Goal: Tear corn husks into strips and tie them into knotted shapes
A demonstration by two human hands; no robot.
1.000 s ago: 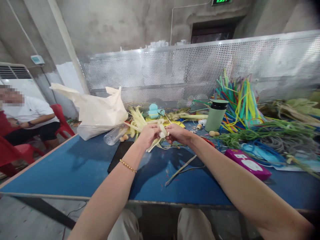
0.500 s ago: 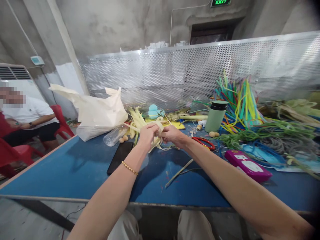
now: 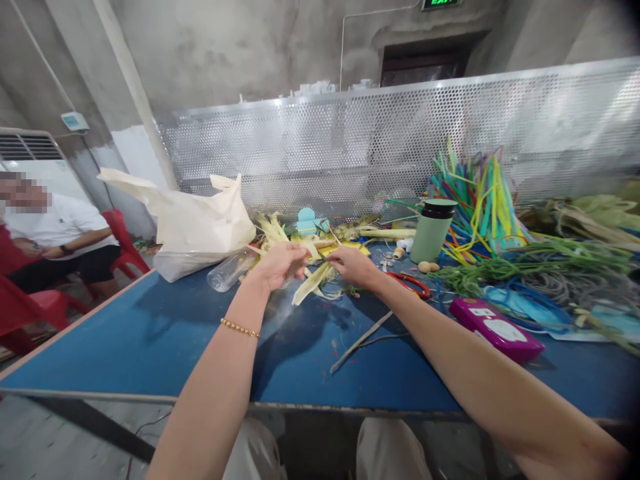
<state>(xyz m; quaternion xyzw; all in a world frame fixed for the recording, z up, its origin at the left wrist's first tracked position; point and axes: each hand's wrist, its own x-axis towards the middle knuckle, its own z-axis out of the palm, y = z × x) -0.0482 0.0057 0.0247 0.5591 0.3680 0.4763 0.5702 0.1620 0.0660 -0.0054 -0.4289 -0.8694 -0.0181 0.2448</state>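
Note:
My left hand (image 3: 285, 263) is closed, its fingertips pinching the near end of a pale strip (image 3: 313, 249) that looks like corn husk. To its right, my right hand (image 3: 354, 265) is closed in a pinch on a thin stem (image 3: 334, 235), which points up and away from the fingers. Loose pale green husk leaves (image 3: 313, 283) hang below and between the hands, just over the table. Behind my left hand lies a heap of husk leaves (image 3: 274, 229). My fingers partly hide where the strip and stem meet.
On the blue table (image 3: 125, 340) stand a white plastic bag (image 3: 200, 223), a clear bottle (image 3: 223, 275) and a green tumbler (image 3: 433, 233). Red-handled scissors (image 3: 413, 283), a purple box (image 3: 495, 328), green stems (image 3: 545, 263) and colourful strips (image 3: 480, 207) lie rightward. A seated person (image 3: 75, 233) is at left.
My left hand has moved left and slightly nearer, widening the gap between the hands. The pale strip's loop has opened out, and my left forearm now covers the black phone.

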